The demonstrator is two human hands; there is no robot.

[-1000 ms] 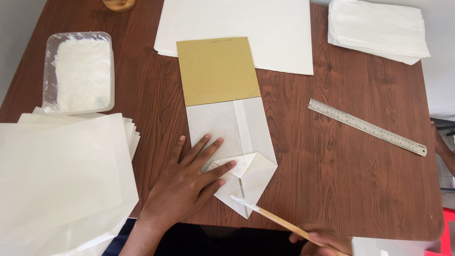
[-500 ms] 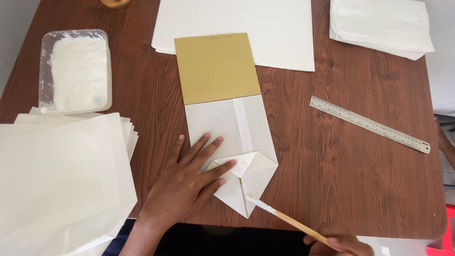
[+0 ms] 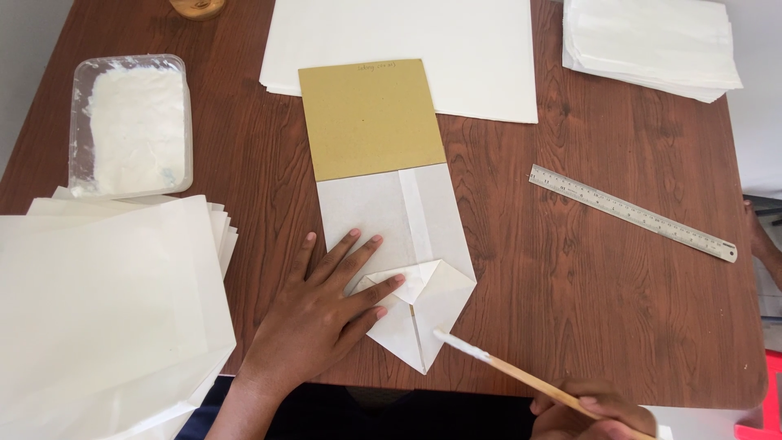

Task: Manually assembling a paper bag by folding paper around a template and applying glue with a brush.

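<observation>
My left hand (image 3: 322,314) flat on the folded paper bag (image 3: 407,269); right hand (image 3: 595,411) grips paste stick (image 3: 497,363) — bottom flaps folded, gluing unfinished.

My right hand (image 3: 595,411) has slid further right along the near edge of the worktop (image 3: 619,293), taking the thin wooden stick (image 3: 521,376) with it. The stick's white-coated tip (image 3: 460,346), which lay on the folded white paper (image 3: 411,281) near its lower point a second ago, now sits just off the flap's right edge, over bare wood.
</observation>
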